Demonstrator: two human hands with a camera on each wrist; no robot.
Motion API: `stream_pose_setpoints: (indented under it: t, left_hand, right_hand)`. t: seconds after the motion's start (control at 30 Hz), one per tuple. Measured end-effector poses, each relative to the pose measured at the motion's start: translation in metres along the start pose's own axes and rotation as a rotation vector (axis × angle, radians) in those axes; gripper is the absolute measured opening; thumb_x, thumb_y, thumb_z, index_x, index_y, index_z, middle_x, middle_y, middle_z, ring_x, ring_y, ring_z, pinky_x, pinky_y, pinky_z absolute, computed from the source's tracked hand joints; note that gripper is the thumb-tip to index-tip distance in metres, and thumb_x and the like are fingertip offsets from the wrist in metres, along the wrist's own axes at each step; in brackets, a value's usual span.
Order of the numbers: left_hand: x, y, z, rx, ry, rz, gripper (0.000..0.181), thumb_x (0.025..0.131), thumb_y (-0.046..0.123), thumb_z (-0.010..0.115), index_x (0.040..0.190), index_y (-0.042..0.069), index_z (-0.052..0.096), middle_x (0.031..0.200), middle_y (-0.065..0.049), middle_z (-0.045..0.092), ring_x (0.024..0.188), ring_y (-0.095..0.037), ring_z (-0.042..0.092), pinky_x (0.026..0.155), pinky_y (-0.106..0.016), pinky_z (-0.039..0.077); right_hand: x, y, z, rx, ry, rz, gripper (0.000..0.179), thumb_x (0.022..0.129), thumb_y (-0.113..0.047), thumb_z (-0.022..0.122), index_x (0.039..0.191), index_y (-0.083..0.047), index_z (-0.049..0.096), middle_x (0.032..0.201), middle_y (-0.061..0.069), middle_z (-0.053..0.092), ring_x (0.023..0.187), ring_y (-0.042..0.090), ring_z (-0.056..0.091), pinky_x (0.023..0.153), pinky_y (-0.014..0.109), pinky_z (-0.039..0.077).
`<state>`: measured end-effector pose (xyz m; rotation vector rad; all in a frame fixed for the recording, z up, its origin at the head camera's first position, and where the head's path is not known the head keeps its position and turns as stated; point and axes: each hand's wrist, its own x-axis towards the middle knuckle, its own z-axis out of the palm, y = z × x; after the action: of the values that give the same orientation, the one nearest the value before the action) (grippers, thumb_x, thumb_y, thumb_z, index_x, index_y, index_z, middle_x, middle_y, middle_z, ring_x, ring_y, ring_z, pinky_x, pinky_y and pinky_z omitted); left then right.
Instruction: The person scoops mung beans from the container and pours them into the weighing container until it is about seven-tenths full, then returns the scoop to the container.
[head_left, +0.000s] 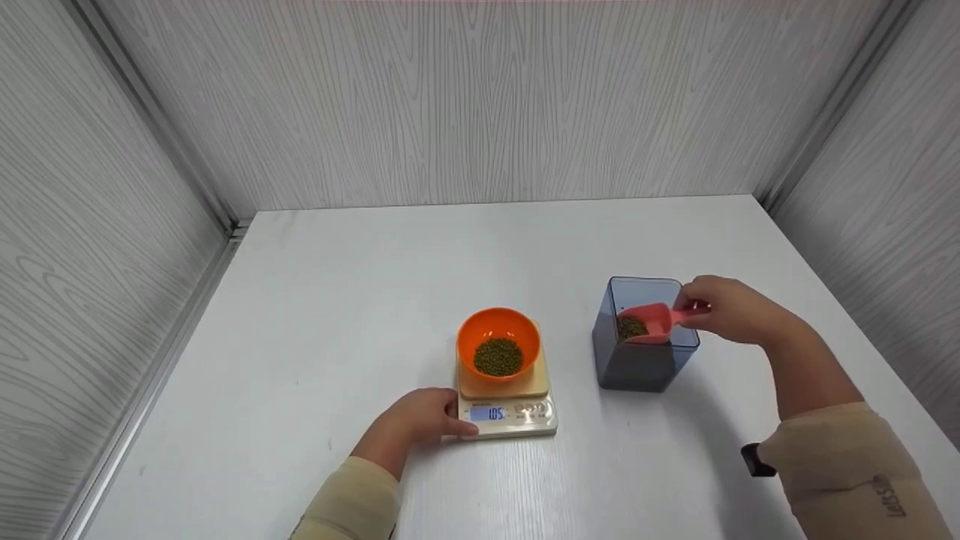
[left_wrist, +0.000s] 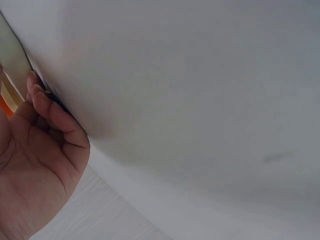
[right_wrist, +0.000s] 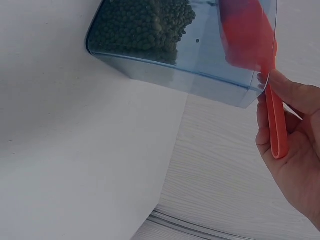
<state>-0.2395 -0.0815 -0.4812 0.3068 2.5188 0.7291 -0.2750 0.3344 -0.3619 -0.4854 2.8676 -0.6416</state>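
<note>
My left hand [head_left: 420,416] grips the left front corner of a white kitchen scale [head_left: 534,426], its thumb on the front edge near the lit display. In the left wrist view the fingers [left_wrist: 52,112] curl against the scale's side. On the scale sits an orange bowl [head_left: 469,330] with small green beans [head_left: 498,357] at its bottom. My right hand [head_left: 727,306] pinches the handle of a red scoop [head_left: 660,318], whose head is inside a clear bluish container [head_left: 637,369]. Green beans [right_wrist: 140,30] fill part of that container; some show at the scoop's mouth.
The container stands right of the scale on a white table [head_left: 337,285]. Grey wood-grain panels [head_left: 480,105] enclose the table at the back and both sides.
</note>
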Motion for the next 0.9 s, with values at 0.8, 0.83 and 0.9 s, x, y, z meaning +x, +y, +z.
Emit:
stream_pose_setpoints:
  t: [0.8,0.83,0.9]
  left_hand:
    - [-0.002,0.000,0.000,-0.011,0.015,0.011,0.040,0.071,0.046,0.074,0.073,0.013,0.051,0.065,0.003,0.045,0.068,-0.016,0.044,0.061,-0.030,0.032]
    - [-0.002,0.000,0.000,-0.014,0.014,0.009,0.040,0.070,0.046,0.074,0.073,0.013,0.051,0.065,0.003,0.045,0.068,-0.016,0.044,0.061,-0.031,0.032]
    - [-0.002,0.000,0.000,-0.017,0.012,0.008,0.040,0.071,0.047,0.074,0.073,0.014,0.051,0.065,0.002,0.045,0.068,-0.016,0.045,0.062,-0.031,0.032]
  right_hand:
    - [-0.014,0.028,0.000,0.200,0.061,0.044,0.013,0.088,-0.018,0.061,0.098,-0.010,0.062,0.091,0.007,0.056,0.083,0.022,0.050,0.069,0.027,0.046]
    - [-0.015,0.029,0.000,0.211,0.064,0.045,0.015,0.088,-0.019,0.061,0.099,-0.010,0.062,0.093,0.007,0.056,0.084,0.022,0.051,0.069,0.026,0.046]
    - [-0.016,0.031,0.002,0.238,0.068,0.046,0.017,0.089,-0.021,0.060,0.101,-0.009,0.061,0.094,0.008,0.056,0.086,0.022,0.051,0.071,0.026,0.046]
